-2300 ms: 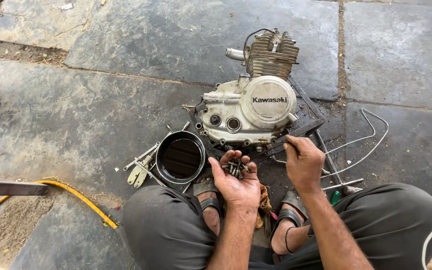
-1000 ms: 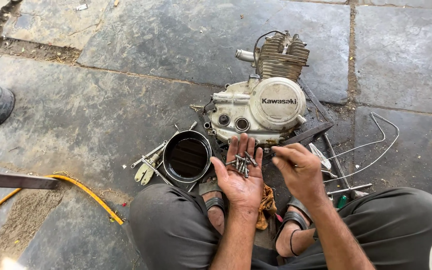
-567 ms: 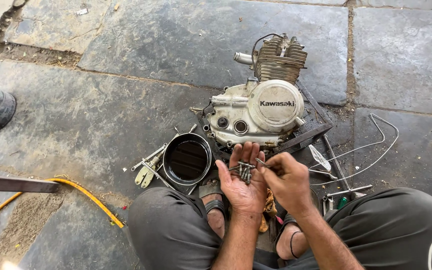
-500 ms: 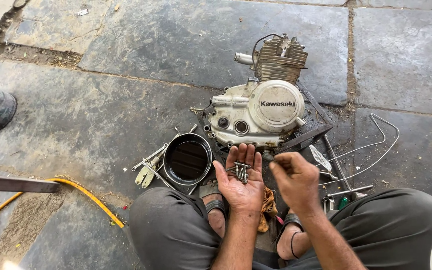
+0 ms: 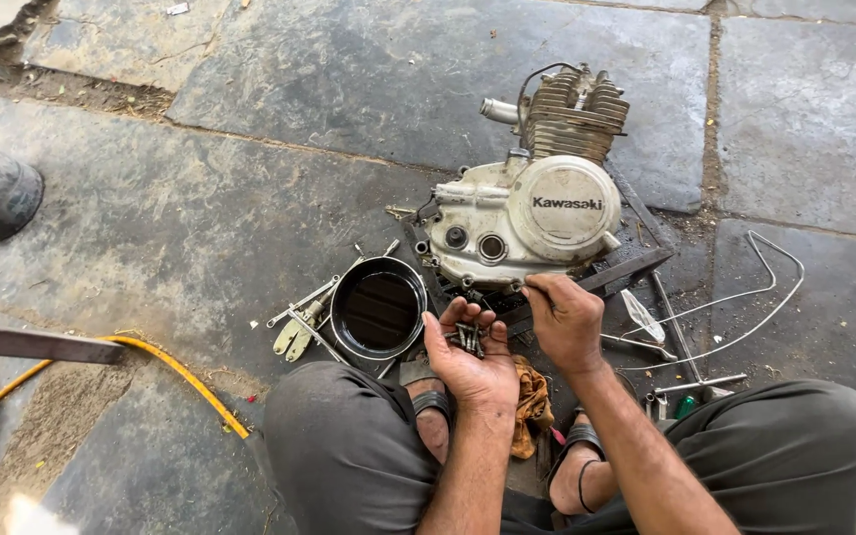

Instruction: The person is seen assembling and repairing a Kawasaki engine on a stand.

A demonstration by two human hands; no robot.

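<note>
Left hand: the left hand lies palm up with the fingers spread and slightly cupped, in front of the person's knees.
Bolts: a small heap of dark bolts rests in the left palm.
Right hand: the right hand has thumb and fingertips pressed together at the lower edge of the engine cover; what they pinch is too small to tell.
Engine: a pale motorcycle engine with a finned cylinder stands on the stone floor, just beyond both hands.
Pan: a round black pan sits on the floor, just left of the left hand.
Tools: metal tools lie beside the pan's left rim.
Rag: an orange rag lies between the person's sandalled feet.
Hose: a yellow hose runs across the floor at the left.
</note>
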